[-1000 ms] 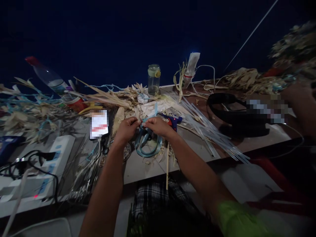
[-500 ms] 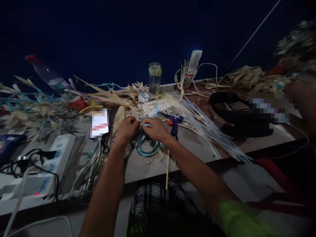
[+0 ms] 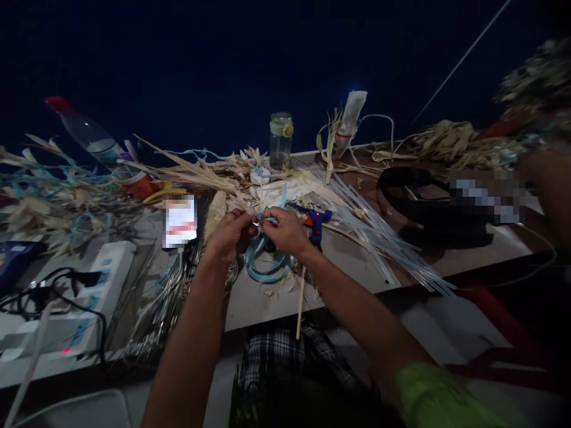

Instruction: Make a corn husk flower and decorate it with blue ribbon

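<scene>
Above a loose coil of light blue ribbon (image 3: 267,274) on the table, my two hands work close together. My left hand (image 3: 229,233) is closed, thumb and fingertips pinching around the ribbon's end, where a small shiny bit shows that is too small to name. In a pinch from the right, my right hand (image 3: 286,230) grips the same blue ribbon, a short strip of which shows by its fingers. Just right of that hand lies a blue glue gun (image 3: 317,219) with a small red light. A thin stick (image 3: 301,306) pokes over the table's front edge below it.
Clear plastic tubes (image 3: 379,229) fan out on the right, beside a black ring-shaped object (image 3: 413,208). Dried husks (image 3: 191,169) and a clear bottle (image 3: 280,142) stand behind. A phone (image 3: 179,223), metal wires (image 3: 167,306) and a power strip (image 3: 104,279) occupy the left.
My left hand has turned slightly and its fingers have shifted at the pinch. My right fingers have moved up a little along the ribbon; the coil stays in place.
</scene>
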`<action>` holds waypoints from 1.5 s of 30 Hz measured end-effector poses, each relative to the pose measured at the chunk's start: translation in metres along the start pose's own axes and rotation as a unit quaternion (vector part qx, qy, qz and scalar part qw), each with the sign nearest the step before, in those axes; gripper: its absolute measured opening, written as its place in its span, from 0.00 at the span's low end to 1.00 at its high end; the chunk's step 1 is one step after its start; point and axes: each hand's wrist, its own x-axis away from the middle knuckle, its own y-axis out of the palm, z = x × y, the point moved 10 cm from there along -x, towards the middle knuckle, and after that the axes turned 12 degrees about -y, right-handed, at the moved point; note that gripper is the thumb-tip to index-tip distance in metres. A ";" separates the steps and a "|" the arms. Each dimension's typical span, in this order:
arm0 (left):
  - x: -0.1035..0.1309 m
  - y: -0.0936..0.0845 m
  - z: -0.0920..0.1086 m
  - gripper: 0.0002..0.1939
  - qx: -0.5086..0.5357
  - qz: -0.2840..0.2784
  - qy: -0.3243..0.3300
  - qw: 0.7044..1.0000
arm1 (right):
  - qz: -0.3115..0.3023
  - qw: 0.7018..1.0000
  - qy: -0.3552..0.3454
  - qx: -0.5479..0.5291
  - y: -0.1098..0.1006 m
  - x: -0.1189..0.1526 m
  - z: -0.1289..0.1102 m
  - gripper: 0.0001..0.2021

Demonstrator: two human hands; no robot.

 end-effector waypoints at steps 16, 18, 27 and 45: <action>0.001 -0.018 0.011 0.11 -0.057 0.076 0.086 0.992 | 0.002 0.933 0.183 -0.309 0.009 0.004 0.034 0.20; 0.001 -0.018 0.010 0.11 -0.067 0.077 0.084 0.991 | -0.020 0.904 0.229 -0.360 0.014 0.008 0.037 0.23; 0.001 -0.018 0.013 0.11 -0.085 0.077 0.103 0.988 | -0.196 0.840 0.267 -0.430 0.042 0.029 0.023 0.16; 0.007 0.005 0.007 0.14 0.042 -0.068 0.011 0.997 | 0.016 0.945 0.027 -0.325 -0.023 -0.011 0.015 0.07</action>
